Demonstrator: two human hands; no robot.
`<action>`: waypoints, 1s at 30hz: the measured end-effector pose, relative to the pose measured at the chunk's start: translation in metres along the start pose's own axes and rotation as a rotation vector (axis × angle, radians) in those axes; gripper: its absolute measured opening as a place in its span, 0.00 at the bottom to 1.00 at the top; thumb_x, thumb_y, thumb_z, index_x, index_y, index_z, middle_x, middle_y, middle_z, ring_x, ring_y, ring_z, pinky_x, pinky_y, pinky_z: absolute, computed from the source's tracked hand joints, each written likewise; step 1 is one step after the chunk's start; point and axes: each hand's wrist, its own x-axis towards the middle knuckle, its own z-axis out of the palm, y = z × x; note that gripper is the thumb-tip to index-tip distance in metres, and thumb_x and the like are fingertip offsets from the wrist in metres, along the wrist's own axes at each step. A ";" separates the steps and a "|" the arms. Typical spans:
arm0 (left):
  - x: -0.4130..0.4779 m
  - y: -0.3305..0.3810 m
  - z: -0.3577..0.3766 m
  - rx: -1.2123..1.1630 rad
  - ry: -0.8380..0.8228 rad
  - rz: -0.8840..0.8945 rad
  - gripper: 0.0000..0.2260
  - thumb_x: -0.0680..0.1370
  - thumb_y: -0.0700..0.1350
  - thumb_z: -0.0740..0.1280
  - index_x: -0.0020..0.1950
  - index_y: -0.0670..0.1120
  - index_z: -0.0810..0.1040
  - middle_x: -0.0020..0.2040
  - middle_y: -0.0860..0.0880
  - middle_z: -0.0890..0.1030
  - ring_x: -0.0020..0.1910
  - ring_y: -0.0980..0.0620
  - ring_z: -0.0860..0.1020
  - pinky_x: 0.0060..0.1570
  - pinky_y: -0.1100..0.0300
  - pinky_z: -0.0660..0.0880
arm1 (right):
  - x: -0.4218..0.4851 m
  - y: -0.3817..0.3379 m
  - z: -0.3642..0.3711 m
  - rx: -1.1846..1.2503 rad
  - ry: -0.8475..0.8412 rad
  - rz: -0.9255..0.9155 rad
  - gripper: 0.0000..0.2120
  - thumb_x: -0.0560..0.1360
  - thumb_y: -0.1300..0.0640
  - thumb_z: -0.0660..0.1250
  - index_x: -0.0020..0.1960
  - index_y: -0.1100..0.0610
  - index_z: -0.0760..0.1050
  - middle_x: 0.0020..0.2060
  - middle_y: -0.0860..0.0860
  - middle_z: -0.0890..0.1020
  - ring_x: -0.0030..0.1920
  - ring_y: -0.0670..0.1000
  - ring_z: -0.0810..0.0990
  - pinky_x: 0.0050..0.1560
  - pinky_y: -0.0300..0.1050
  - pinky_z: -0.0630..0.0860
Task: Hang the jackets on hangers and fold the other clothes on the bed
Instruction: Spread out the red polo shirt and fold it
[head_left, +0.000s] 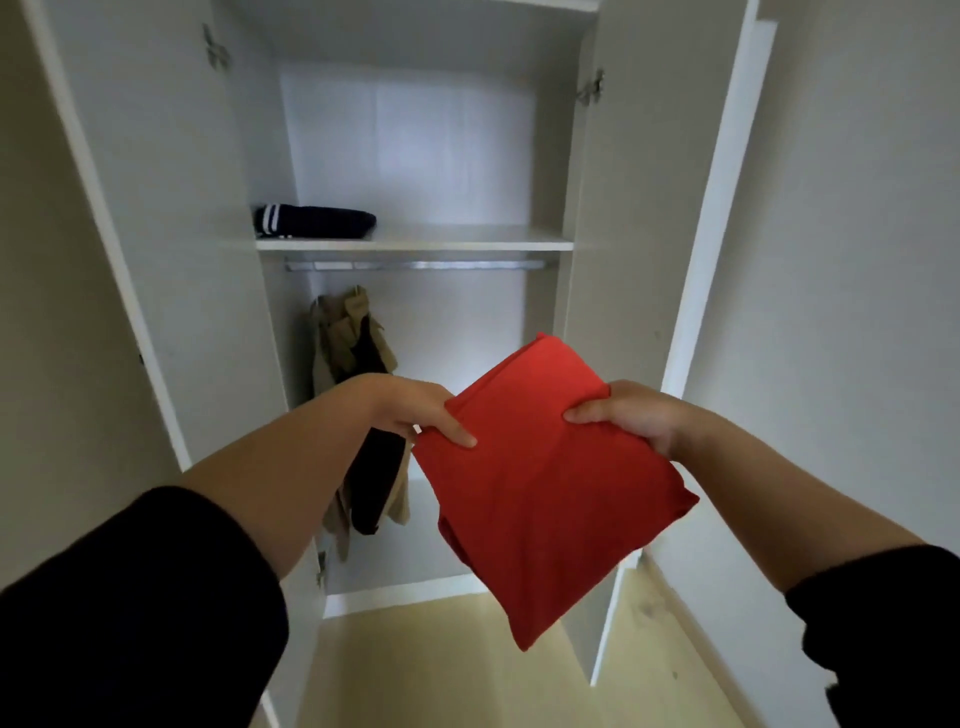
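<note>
We hold one folded red cloth garment (550, 483) in mid-air before one open white wardrobe (441, 156), lower than its shelf. Our left grip (410, 410) pinches the garment's left edge, thumb on top. Our right grip (634, 415) clasps the right edge the same way. The wardrobe's two doors stand open. On the single white shelf (467, 240) lies one folded navy garment with white stripes (317, 222), at the left end. Beneath runs one metal rail (415, 265). At its left hang a beige jacket (343, 332) and a black garment (379, 467), touching; we cannot tell whether more hang there. Two black sleeves (130, 597) cover our arms.
</note>
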 end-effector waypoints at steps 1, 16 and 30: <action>0.010 -0.008 -0.018 -0.015 -0.011 -0.009 0.24 0.73 0.46 0.74 0.68 0.45 0.73 0.62 0.49 0.79 0.62 0.48 0.77 0.67 0.50 0.70 | 0.027 -0.008 0.000 -0.019 -0.017 -0.014 0.09 0.72 0.60 0.72 0.52 0.57 0.79 0.47 0.56 0.85 0.48 0.57 0.84 0.54 0.51 0.78; 0.155 -0.105 -0.323 -0.219 0.612 0.144 0.08 0.73 0.49 0.72 0.52 0.54 0.81 0.48 0.53 0.84 0.47 0.53 0.83 0.46 0.59 0.78 | 0.394 -0.112 0.041 0.190 -0.029 -0.080 0.18 0.73 0.62 0.71 0.61 0.63 0.76 0.53 0.61 0.83 0.54 0.62 0.81 0.61 0.60 0.75; 0.240 -0.058 -0.548 -0.231 0.935 0.221 0.17 0.74 0.52 0.72 0.60 0.46 0.78 0.51 0.48 0.82 0.43 0.53 0.81 0.37 0.62 0.78 | 0.619 -0.236 -0.014 0.442 -0.218 -0.166 0.17 0.65 0.59 0.70 0.53 0.61 0.79 0.42 0.57 0.85 0.39 0.55 0.85 0.34 0.47 0.81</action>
